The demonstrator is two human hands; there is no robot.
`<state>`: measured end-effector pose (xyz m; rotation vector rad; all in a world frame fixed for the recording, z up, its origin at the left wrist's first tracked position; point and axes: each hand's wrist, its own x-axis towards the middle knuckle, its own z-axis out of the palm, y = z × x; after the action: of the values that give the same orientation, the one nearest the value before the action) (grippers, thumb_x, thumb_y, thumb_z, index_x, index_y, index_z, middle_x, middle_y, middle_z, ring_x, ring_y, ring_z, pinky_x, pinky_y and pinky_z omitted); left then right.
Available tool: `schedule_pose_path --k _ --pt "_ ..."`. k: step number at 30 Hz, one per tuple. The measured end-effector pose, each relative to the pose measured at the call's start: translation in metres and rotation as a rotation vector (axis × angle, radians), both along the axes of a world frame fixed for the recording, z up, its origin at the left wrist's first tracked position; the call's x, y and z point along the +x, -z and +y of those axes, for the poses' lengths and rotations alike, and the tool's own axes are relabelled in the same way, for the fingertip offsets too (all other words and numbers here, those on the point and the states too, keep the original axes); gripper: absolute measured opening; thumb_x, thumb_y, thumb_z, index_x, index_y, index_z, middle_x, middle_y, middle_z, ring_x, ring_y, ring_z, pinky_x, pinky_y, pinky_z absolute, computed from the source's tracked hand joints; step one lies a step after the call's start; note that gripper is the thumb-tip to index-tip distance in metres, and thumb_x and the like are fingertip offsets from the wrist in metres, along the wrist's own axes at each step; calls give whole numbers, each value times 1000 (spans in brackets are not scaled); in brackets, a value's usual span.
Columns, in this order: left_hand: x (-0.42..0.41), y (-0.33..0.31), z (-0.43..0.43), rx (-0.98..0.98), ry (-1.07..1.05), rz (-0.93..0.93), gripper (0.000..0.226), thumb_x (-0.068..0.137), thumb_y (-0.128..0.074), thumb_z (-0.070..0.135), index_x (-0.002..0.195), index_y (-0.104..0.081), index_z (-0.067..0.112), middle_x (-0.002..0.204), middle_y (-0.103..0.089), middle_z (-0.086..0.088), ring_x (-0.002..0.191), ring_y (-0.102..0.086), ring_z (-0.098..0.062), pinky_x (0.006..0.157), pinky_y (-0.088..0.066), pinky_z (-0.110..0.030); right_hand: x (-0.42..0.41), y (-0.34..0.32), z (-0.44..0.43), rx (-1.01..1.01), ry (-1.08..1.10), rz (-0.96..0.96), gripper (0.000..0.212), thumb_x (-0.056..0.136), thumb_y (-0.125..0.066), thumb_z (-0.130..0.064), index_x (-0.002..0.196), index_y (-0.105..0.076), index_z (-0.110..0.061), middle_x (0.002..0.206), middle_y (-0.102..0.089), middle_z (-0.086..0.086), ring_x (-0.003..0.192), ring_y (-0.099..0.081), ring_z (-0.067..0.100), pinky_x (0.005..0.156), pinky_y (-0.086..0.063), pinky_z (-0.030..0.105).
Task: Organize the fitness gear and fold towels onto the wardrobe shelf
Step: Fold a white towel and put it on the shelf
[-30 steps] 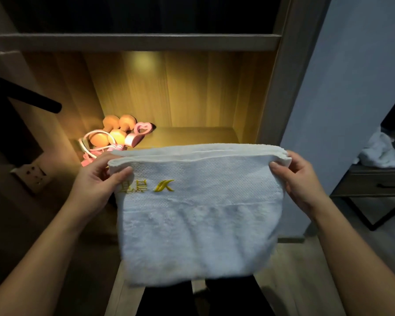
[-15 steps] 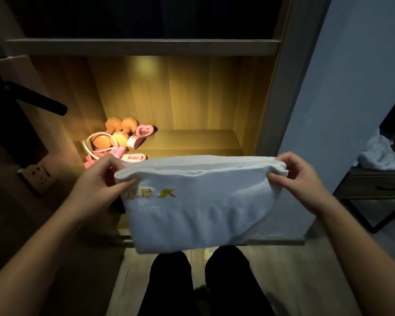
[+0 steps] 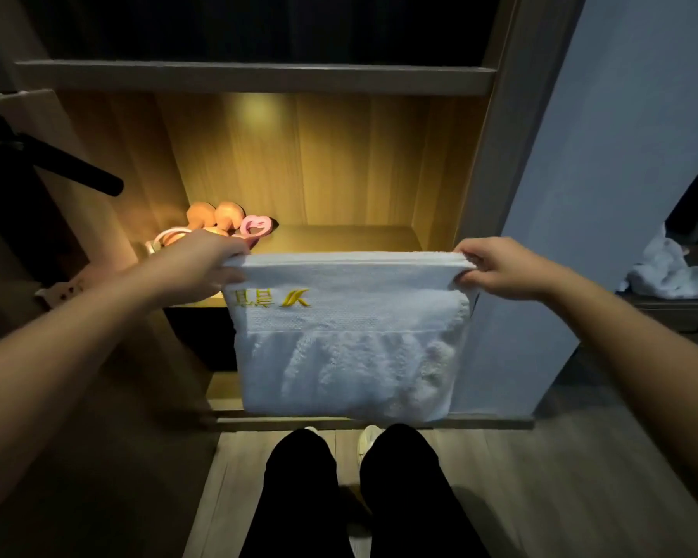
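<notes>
The left hand (image 3: 202,267) and the right hand (image 3: 500,271) each pinch a top corner of the folded white towel (image 3: 347,348), fingers curled over its edge. It hangs flat in front of the lit wardrobe shelf (image 3: 339,237) — top edge about level with the shelf's front lip, yellow lettering (image 3: 275,298) facing the person. At the shelf's back left sit orange dumbbells (image 3: 214,215) and a pink heart-shaped piece (image 3: 254,226), partly hidden behind the left hand — while off to the right a crumpled white cloth (image 3: 669,271) lies on a dark side table (image 3: 681,316).
</notes>
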<state>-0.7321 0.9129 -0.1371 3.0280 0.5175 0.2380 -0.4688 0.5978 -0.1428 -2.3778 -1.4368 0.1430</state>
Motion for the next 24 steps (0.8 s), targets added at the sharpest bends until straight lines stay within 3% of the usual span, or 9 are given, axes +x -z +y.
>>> schedule_pose_path --k 3,7,11,12,15,17,19,22,24 --pt "9 -14 -3 18 -42 -5 8 89 -64 24 87 -57 21 80 -56 -1 75 -54 -22 65 -48 -39 7 -11 4 4 38 -8 12 87 -68 -16 95 -60 -18 91 -60 -1 87 -59 20 68 -44 27" --pt "14 -41 -11 112 -64 -230 7 89 -66 19 88 -60 15 79 -57 -7 74 -51 -27 59 -36 -32 -1 -29 7 263 153 -129 16 88 -65 -13 103 -62 -13 96 -59 0 89 -57 22 73 -41 31" --pt "0 -58 -16 -6 41 227 10 90 -67 22 83 -61 20 75 -58 1 68 -51 -16 57 -36 -29 -4 -35 -6 -147 9 242 11 86 -70 -16 96 -67 -13 95 -66 4 92 -63 22 80 -54 32" --pt "1 -56 -17 9 26 195 7 90 -67 21 86 -63 17 77 -60 0 70 -52 -16 59 -38 -31 -6 -32 -5 -106 30 232 9 86 -70 -17 95 -66 -15 93 -66 2 91 -63 21 76 -53 28" --pt "6 -51 -14 85 -51 -127 7 90 -65 18 90 -63 11 81 -62 -8 74 -54 -25 61 -40 -35 -12 -27 6 208 173 -131 9 89 -64 -14 98 -62 -16 87 -59 -3 84 -57 22 67 -41 29" --pt "6 -51 -14 87 -28 54 14 90 -65 21 85 -62 9 77 -59 -8 69 -50 -23 59 -38 -35 -16 -25 11 111 148 -131 9 88 -65 -15 97 -63 -14 89 -61 -1 85 -59 24 68 -43 31" --pt "3 -47 -12 85 -46 186 13 90 -65 23 83 -62 13 74 -57 -3 67 -49 -17 58 -37 -33 -19 -22 12 -33 142 -62 7 88 -66 -20 94 -63 -19 90 -64 0 85 -59 21 78 -47 36" --pt "2 -35 -5 76 -92 -48 11 89 -65 22 84 -59 15 78 -57 -4 71 -50 -19 57 -39 -35 -24 -9 14 137 249 -239 11 94 -60 -21 105 -61 -23 93 -60 -5 87 -50 14 108 -31 49" --pt "-3 -31 -3 44 -94 -102 10 88 -68 20 86 -58 17 81 -58 -4 74 -51 -21 57 -35 -32 -27 -8 14 195 236 -169 17 94 -61 -18 111 -62 -17 100 -62 -1 91 -52 15 100 -42 45"
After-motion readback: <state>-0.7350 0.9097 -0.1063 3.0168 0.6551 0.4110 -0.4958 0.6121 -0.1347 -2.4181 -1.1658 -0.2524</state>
